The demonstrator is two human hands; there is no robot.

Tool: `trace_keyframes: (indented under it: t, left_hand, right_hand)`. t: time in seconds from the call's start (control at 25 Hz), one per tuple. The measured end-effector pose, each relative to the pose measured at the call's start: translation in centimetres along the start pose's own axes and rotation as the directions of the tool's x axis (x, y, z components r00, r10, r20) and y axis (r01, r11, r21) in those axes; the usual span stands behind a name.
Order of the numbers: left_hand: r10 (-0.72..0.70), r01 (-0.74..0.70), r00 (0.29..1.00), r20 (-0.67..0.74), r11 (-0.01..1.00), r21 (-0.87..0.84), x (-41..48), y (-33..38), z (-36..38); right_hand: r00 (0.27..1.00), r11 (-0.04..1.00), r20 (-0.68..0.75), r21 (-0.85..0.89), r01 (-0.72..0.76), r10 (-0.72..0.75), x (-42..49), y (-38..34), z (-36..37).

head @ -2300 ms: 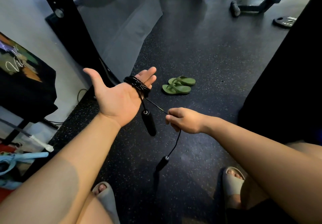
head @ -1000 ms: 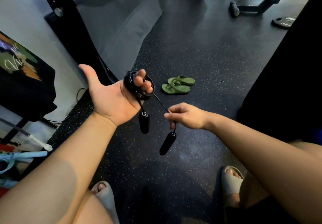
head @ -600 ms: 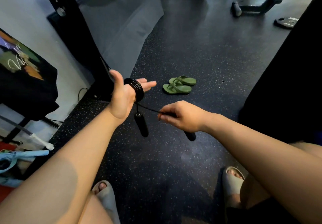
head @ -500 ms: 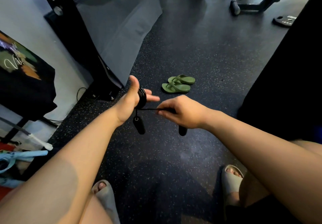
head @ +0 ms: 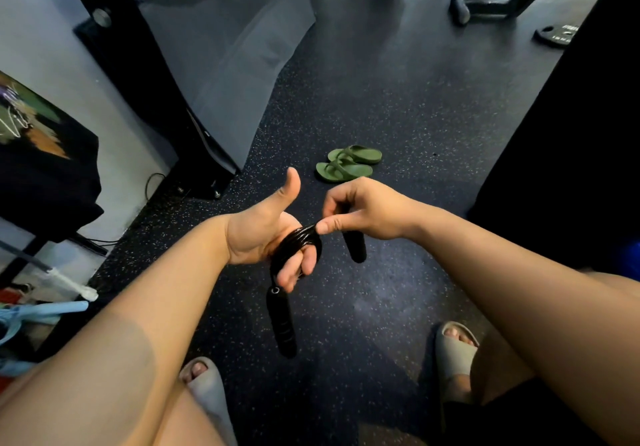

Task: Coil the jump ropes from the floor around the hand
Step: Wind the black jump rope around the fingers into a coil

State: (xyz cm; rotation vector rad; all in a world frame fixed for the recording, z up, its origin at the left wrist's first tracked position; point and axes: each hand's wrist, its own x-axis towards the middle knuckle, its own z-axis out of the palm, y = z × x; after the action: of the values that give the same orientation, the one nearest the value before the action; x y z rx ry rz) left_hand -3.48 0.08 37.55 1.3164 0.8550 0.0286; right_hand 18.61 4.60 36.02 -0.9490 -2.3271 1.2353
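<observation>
The rope (head: 298, 240) is wound in a tight black bundle around the four fingers (head: 294, 269) of the left hand (head: 263, 234), whose thumb points up and away from the coil. One handle (head: 281, 322) hangs below those fingertips on a short tail. The right hand (head: 363, 210) pinches the rope's last stretch between thumb and forefinger, right at the top of the coil; its other fingers are curled in, and the second handle (head: 354, 245) dangles just under them.

By the look of it, this is the closing step for this rope: no slack trails to the floor (head: 398, 106), and both handles are off it. The next move likely calls for tucking or looping the free end so the turns stay put, keeping the left fingers spread enough to hold tension while the pinch stays close to the bundle.

As for writing, pale lettering shows on a weight plate (head: 557, 35) far beyond the fingers, and on a dark cloth (head: 38, 154) to their left; neither can be read.
</observation>
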Motion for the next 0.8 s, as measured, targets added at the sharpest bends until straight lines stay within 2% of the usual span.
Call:
trace_keyframes:
  t: [0.24,0.4,0.48,0.6,0.72,0.8]
  left_hand:
    - [0.172,-0.158,0.982,0.074,0.973,-0.168,-0.5,-0.3,-0.7]
    - [0.241,-0.229,0.970,0.034,0.950,-0.214,-0.8,-0.3,-1.1]
    - [0.248,-0.241,0.969,0.000,0.942,-0.231,-0.8,-0.2,-0.9]
    - [0.231,-0.238,0.971,-0.059,0.941,-0.242,-0.6,-0.1,-0.7]
    - [0.187,-0.221,0.970,-0.158,0.945,-0.242,-0.4,0.1,-0.3]
    - [0.146,-0.219,0.949,-0.278,0.942,-0.254,0.1,0.4,0.2]
  right_hand:
    - [0.997,0.930,0.079,0.366,-0.012,-0.019,0.1,0.5,1.3]
    - [0.988,0.808,0.124,0.570,-0.149,0.094,0.2,-0.5,2.8]
    - [0.991,0.746,0.095,0.652,-0.135,0.096,0.1,-1.0,3.4]
    - [1.000,0.775,0.027,0.632,-0.022,0.006,-0.2,-1.4,3.9]
    - [0.998,0.838,-0.047,0.545,0.000,0.030,-0.1,-1.6,3.6]
    - [0.995,0.846,-0.088,0.533,0.009,0.045,0.1,-1.4,3.5]
